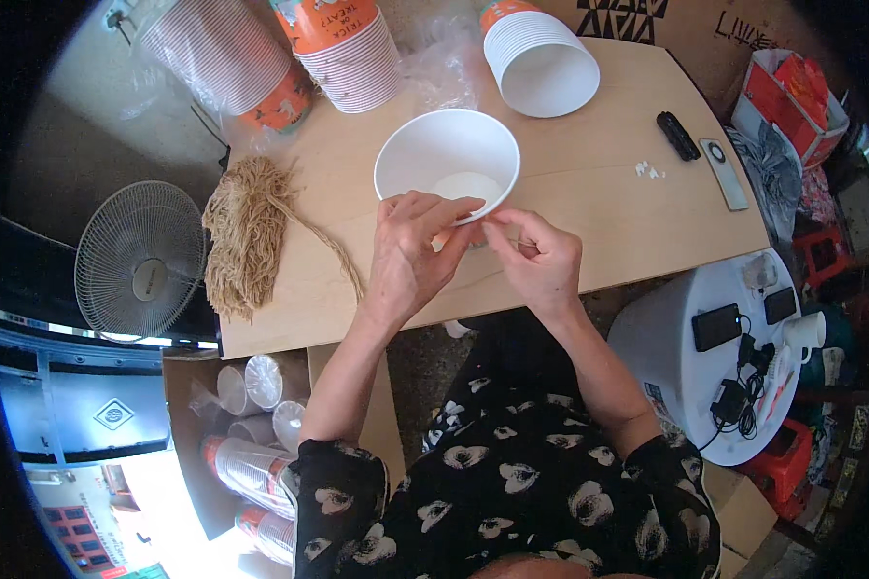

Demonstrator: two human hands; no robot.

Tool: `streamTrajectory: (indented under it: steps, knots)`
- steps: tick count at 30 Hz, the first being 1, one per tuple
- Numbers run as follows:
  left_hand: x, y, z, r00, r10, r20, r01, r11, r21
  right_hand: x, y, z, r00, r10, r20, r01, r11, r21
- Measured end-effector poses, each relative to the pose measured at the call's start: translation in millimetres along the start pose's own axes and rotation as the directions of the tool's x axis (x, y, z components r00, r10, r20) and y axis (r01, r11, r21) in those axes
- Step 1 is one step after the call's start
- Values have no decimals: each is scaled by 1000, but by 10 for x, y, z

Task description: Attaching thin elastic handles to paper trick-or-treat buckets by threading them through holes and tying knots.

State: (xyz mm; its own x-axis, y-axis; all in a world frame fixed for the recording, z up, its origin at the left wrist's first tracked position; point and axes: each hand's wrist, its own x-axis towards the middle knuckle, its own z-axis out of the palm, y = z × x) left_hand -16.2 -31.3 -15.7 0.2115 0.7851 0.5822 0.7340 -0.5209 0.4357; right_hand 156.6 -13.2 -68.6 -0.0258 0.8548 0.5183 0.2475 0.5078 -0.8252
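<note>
A white paper cup (434,154) is tilted with its mouth toward me above the wooden table (589,183). My left hand (410,253) grips the cup's near rim, thumb and forefinger over the edge. My right hand (541,259) pinches the rim beside it, fingertips touching the left hand's. A thin tan cord seems to run from between my fingers across the table to a bundle of tan string (246,232) at the left.
Stacks of orange-and-white paper cups (348,48) and a white stack (539,58) lie at the table's back. A black object (678,135) and a grey remote (723,174) rest at the right. A fan (140,261) stands left, a white round stool (705,347) with phones stands right.
</note>
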Motion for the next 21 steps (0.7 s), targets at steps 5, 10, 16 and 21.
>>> streamTrajectory:
  steps: [5, 10, 16, 21]
  knots:
    - [-3, -4, 10, 1000, -7, -8, 7, 1000, 5, 7, -56, -15, 996, 80, 43, -81, 996, 33]
    - [-4, -16, 33, 1000, -1, -15, 2, 1000, 7, 28, -32, -33, 995, 76, 65, -76, 997, -9]
    - [0, 5, 18, 1000, -11, -2, 11, 1000, 10, 18, -16, -4, 994, 93, 60, -92, 996, -24]
    - [2, 0, 29, 1000, -16, -9, 16, 1000, 6, 29, -35, -6, 993, 82, 85, -82, 997, -6]
